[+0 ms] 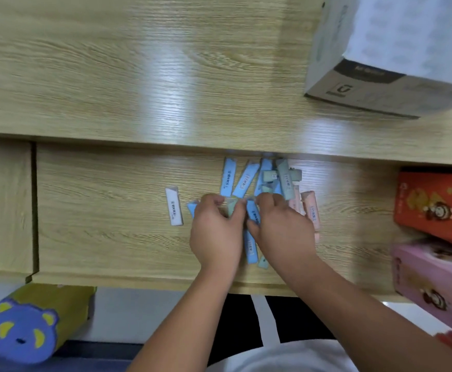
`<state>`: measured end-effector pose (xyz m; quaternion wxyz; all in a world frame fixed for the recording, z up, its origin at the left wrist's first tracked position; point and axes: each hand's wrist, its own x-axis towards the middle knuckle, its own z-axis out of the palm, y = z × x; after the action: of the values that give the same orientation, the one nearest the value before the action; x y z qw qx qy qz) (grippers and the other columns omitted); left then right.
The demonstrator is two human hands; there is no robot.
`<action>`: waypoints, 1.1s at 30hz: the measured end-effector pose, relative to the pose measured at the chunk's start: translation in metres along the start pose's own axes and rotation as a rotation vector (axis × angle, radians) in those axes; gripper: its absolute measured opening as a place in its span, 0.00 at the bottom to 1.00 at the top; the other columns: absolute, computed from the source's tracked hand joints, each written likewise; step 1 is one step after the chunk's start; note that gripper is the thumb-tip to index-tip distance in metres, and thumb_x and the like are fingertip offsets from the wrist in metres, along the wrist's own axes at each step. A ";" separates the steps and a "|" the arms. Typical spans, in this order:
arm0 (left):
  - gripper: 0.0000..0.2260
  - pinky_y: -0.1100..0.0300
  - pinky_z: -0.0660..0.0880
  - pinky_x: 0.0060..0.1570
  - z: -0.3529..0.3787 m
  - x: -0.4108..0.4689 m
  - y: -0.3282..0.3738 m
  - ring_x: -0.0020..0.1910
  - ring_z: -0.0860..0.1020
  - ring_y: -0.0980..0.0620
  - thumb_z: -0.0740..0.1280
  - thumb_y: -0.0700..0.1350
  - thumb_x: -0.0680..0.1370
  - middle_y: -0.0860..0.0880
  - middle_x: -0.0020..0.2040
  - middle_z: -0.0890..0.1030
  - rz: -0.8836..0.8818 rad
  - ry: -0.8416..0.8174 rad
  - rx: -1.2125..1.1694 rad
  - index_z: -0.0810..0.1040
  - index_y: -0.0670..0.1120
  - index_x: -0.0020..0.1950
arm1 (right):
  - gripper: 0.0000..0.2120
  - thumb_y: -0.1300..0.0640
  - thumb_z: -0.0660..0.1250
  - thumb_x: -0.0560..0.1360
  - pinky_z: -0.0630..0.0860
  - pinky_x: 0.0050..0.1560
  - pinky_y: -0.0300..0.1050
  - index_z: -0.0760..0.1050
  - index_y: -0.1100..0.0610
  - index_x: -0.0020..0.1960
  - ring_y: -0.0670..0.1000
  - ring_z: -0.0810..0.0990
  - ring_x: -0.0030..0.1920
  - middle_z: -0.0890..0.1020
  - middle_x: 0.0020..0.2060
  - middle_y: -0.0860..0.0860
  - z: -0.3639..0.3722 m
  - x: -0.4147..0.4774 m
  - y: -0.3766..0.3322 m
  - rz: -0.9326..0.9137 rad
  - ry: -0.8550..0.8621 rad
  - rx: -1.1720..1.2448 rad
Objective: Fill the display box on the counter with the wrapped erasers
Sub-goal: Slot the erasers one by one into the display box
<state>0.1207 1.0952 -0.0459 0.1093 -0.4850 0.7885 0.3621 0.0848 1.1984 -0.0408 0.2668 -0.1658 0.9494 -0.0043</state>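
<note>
Gathering is the step in hand, judged from the layout. The wrapped erasers (270, 181) lie loose in a heap on the lower shelf (98, 232), at 12 o'clock from your hands, so both hands reach them without stretching. Blue, green and pink pieces cross one another at odd angles. One white eraser (174, 206) lies apart, at 9 o'clock of the heap. No eraser shows inside any box.

Locate the box candidates. A grey carton (367, 84) stands on the upper counter (139, 76) at 1 o'clock of the view. An orange box (434, 205) and a pink box (434, 277) sit at 3 and 4 o'clock, at the shelf's right end. You cannot tell from this view which is the display box, as no open top is visible.

Check your hands. They work close together, almost touching, palms down at the near edge of the heap. Your left hand (216, 229) has its fingers curled and pinches a green eraser (231, 206) between thumb and fingertips. Your right hand (281, 226) has its fingers bent down onto the heap, with the thumb against a blue eraser (253, 214). Motion blur hides whether it grips that piece or only presses it, so treat this grip as unconfirmed.

Expect the smooth wrappers to slide on one another. Take a small bundle and align it before lifting.
</note>
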 end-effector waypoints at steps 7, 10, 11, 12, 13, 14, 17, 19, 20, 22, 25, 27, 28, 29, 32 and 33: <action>0.18 0.58 0.65 0.33 -0.002 0.029 0.014 0.37 0.78 0.52 0.72 0.63 0.73 0.55 0.39 0.79 -0.016 0.083 0.035 0.73 0.50 0.45 | 0.18 0.40 0.64 0.76 0.63 0.31 0.41 0.71 0.53 0.55 0.53 0.81 0.42 0.76 0.49 0.50 -0.001 0.007 0.001 0.041 -0.064 0.013; 0.15 0.58 0.66 0.38 -0.003 0.036 0.017 0.41 0.76 0.51 0.72 0.58 0.75 0.52 0.50 0.78 0.106 0.064 0.095 0.77 0.49 0.54 | 0.13 0.43 0.63 0.77 0.63 0.32 0.41 0.74 0.52 0.53 0.53 0.81 0.42 0.76 0.49 0.49 -0.001 0.006 0.003 0.071 -0.065 0.087; 0.14 0.59 0.65 0.38 -0.003 0.038 0.019 0.42 0.77 0.49 0.72 0.56 0.76 0.50 0.52 0.77 0.145 0.058 0.124 0.78 0.49 0.54 | 0.12 0.44 0.63 0.77 0.63 0.31 0.41 0.75 0.51 0.52 0.52 0.80 0.42 0.76 0.49 0.49 -0.002 0.006 0.003 0.076 -0.060 0.114; 0.12 0.59 0.65 0.37 -0.002 0.040 0.022 0.43 0.78 0.48 0.72 0.54 0.76 0.49 0.54 0.77 0.165 0.045 0.143 0.79 0.48 0.53 | 0.11 0.44 0.64 0.76 0.62 0.31 0.41 0.75 0.50 0.51 0.52 0.80 0.42 0.76 0.48 0.48 -0.003 0.005 0.004 0.081 -0.048 0.148; 0.11 0.60 0.64 0.37 -0.002 0.041 0.024 0.43 0.78 0.47 0.72 0.53 0.76 0.48 0.54 0.76 0.168 0.025 0.155 0.80 0.48 0.52 | 0.10 0.44 0.64 0.76 0.62 0.31 0.40 0.76 0.50 0.49 0.51 0.79 0.42 0.75 0.46 0.47 -0.005 0.004 0.005 0.089 -0.036 0.190; 0.10 0.60 0.63 0.35 -0.002 0.042 0.026 0.42 0.77 0.47 0.72 0.53 0.76 0.48 0.54 0.76 0.154 -0.001 0.174 0.80 0.48 0.51 | 0.09 0.44 0.66 0.75 0.62 0.31 0.40 0.76 0.49 0.47 0.50 0.78 0.41 0.75 0.45 0.47 -0.007 0.002 0.006 0.098 -0.022 0.240; 0.08 0.59 0.62 0.33 -0.004 0.045 0.031 0.37 0.71 0.48 0.71 0.51 0.74 0.48 0.51 0.75 0.104 -0.069 0.273 0.80 0.48 0.49 | 0.07 0.44 0.68 0.73 0.68 0.34 0.42 0.75 0.46 0.42 0.46 0.76 0.40 0.75 0.41 0.44 -0.016 -0.004 0.017 0.112 -0.008 0.424; 0.06 0.58 0.65 0.35 -0.008 0.045 0.031 0.38 0.73 0.48 0.70 0.50 0.75 0.48 0.48 0.79 0.120 -0.122 0.287 0.79 0.48 0.47 | 0.09 0.43 0.69 0.73 0.70 0.40 0.42 0.71 0.43 0.37 0.41 0.74 0.39 0.74 0.37 0.42 -0.028 -0.009 0.027 0.055 -0.029 0.569; 0.05 0.57 0.68 0.36 -0.011 0.045 0.032 0.39 0.76 0.47 0.70 0.48 0.75 0.49 0.45 0.80 0.123 -0.151 0.248 0.78 0.48 0.46 | 0.11 0.42 0.69 0.72 0.69 0.44 0.40 0.70 0.42 0.35 0.40 0.74 0.39 0.74 0.34 0.41 -0.037 -0.011 0.031 0.019 -0.043 0.639; 0.05 0.57 0.74 0.39 -0.024 0.042 0.034 0.41 0.81 0.48 0.72 0.46 0.75 0.53 0.40 0.82 0.107 -0.214 0.123 0.77 0.49 0.43 | 0.10 0.41 0.68 0.71 0.68 0.50 0.40 0.72 0.44 0.35 0.41 0.74 0.39 0.75 0.34 0.42 -0.058 -0.015 0.039 -0.026 -0.069 0.752; 0.04 0.64 0.75 0.39 -0.055 0.031 0.042 0.36 0.81 0.59 0.74 0.41 0.75 0.55 0.35 0.83 0.125 -0.342 -0.094 0.83 0.50 0.44 | 0.07 0.43 0.70 0.69 0.76 0.38 0.39 0.77 0.44 0.43 0.43 0.76 0.37 0.77 0.36 0.41 -0.097 -0.019 0.051 -0.046 -0.067 0.887; 0.05 0.67 0.72 0.36 -0.083 0.022 0.054 0.32 0.77 0.60 0.75 0.40 0.75 0.56 0.35 0.83 0.172 -0.489 -0.217 0.85 0.51 0.43 | 0.10 0.49 0.73 0.70 0.77 0.34 0.38 0.76 0.41 0.49 0.44 0.78 0.36 0.80 0.39 0.42 -0.125 -0.022 0.060 -0.094 -0.040 0.948; 0.04 0.65 0.71 0.36 -0.096 0.018 0.061 0.33 0.75 0.59 0.75 0.43 0.75 0.55 0.35 0.83 0.210 -0.560 -0.250 0.86 0.52 0.44 | 0.12 0.51 0.74 0.70 0.76 0.35 0.37 0.76 0.42 0.51 0.45 0.79 0.37 0.80 0.40 0.42 -0.138 -0.024 0.065 -0.134 -0.012 0.946; 0.02 0.63 0.71 0.37 -0.109 0.014 0.073 0.35 0.75 0.57 0.76 0.47 0.74 0.53 0.36 0.82 0.252 -0.624 -0.277 0.86 0.54 0.46 | 0.13 0.52 0.75 0.70 0.75 0.35 0.35 0.76 0.43 0.52 0.46 0.79 0.37 0.81 0.40 0.43 -0.152 -0.025 0.070 -0.170 0.024 0.943; 0.15 0.57 0.70 0.40 -0.137 0.007 0.115 0.37 0.73 0.49 0.71 0.59 0.69 0.38 0.39 0.79 0.415 -0.713 -0.337 0.85 0.51 0.49 | 0.14 0.44 0.71 0.71 0.75 0.33 0.33 0.77 0.45 0.55 0.45 0.80 0.35 0.82 0.39 0.45 -0.195 -0.028 0.088 -0.231 0.164 0.970; 0.16 0.60 0.69 0.38 -0.143 0.006 0.133 0.36 0.72 0.50 0.70 0.59 0.69 0.37 0.37 0.77 0.456 -0.704 -0.377 0.85 0.50 0.48 | 0.17 0.41 0.70 0.71 0.77 0.33 0.37 0.77 0.45 0.57 0.46 0.80 0.35 0.82 0.40 0.46 -0.208 -0.028 0.095 -0.238 0.207 0.994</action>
<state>0.0315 1.0299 0.1153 0.1980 -0.1581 0.7102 0.6569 -0.0281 1.2799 0.1421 0.2158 -0.1248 0.8287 -0.5011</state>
